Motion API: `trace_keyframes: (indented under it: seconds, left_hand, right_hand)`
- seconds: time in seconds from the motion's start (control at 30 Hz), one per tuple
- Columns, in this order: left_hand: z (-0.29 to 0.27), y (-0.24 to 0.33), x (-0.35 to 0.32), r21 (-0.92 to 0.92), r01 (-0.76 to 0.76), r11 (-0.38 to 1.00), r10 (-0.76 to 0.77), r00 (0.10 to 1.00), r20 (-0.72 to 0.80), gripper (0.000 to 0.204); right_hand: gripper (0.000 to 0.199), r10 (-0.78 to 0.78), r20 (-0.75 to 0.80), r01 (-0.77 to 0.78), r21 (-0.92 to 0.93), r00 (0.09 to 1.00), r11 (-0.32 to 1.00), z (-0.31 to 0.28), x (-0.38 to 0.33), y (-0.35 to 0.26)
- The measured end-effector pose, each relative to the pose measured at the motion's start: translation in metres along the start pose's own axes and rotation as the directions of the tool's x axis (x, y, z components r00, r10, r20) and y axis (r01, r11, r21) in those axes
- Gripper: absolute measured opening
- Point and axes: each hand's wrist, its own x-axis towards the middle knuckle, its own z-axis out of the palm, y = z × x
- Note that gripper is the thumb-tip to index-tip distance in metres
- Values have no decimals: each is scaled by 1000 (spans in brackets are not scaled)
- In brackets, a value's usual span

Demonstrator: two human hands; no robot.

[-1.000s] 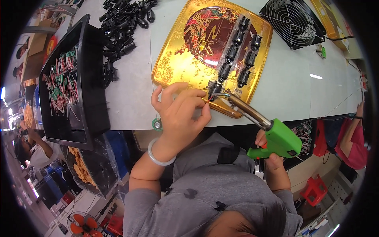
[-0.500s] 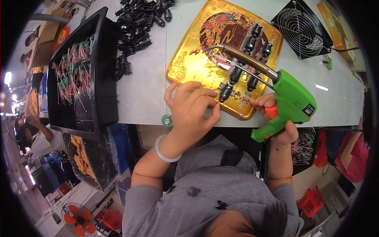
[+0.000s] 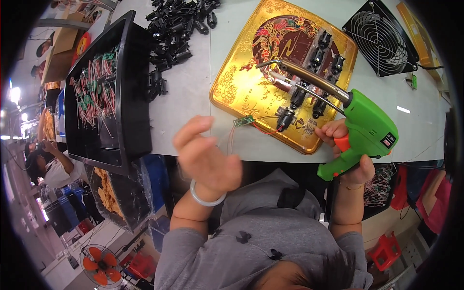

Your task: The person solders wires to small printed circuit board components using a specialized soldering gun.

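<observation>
My right hand (image 3: 349,151) is wrapped round the green soldering gun (image 3: 372,126), a finger by its orange trigger. The gun's metal barrel and thin feed tube point left over the gold tin (image 3: 232,79). Small black motor-like parts (image 3: 316,59) stand in rows on the tin. From the nearest black part (image 3: 286,118), red and dark wires run to a small green circuit board (image 3: 243,121) at the tin's near left edge. My left hand (image 3: 205,157), blurred, is raised left of the board, apart from it, with fingers loosely spread and nothing visible in them.
A black tray (image 3: 137,96) of wired green boards stands at the left. Beside it lies a heap of black parts (image 3: 176,29). A black fan with a wire guard (image 3: 382,41) sits at the back right. Another container of wired boards (image 3: 379,186) is below the table's right edge.
My left hand has moved left, away from the nearest black part. The green board now shows at the tin's edge, joined by wires. The right hand keeps hold of the soldering gun.
</observation>
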Motion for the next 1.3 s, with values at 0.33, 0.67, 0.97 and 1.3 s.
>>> trace_keyframes:
  seconds: [0.33,0.67,0.97,1.3]
  left_hand:
    - [-22,5,19,722,1,692,-404,829,386,27]
    - [-7,19,-2,-437,387,812,-307,920,245,14]
    - [-127,52,107,-582,471,663,-457,870,184,19]
    - [-342,-101,253,27,757,653,-757,652,52,15]
  right_hand:
    - [58,-49,15,48,73,999,996,0,-8,4]
    - [53,-83,87,75,92,993,993,-1,-7,3]
    - [51,-102,92,91,115,991,989,-3,-7,1]
    - [54,-98,24,95,106,995,990,-2,-11,4]
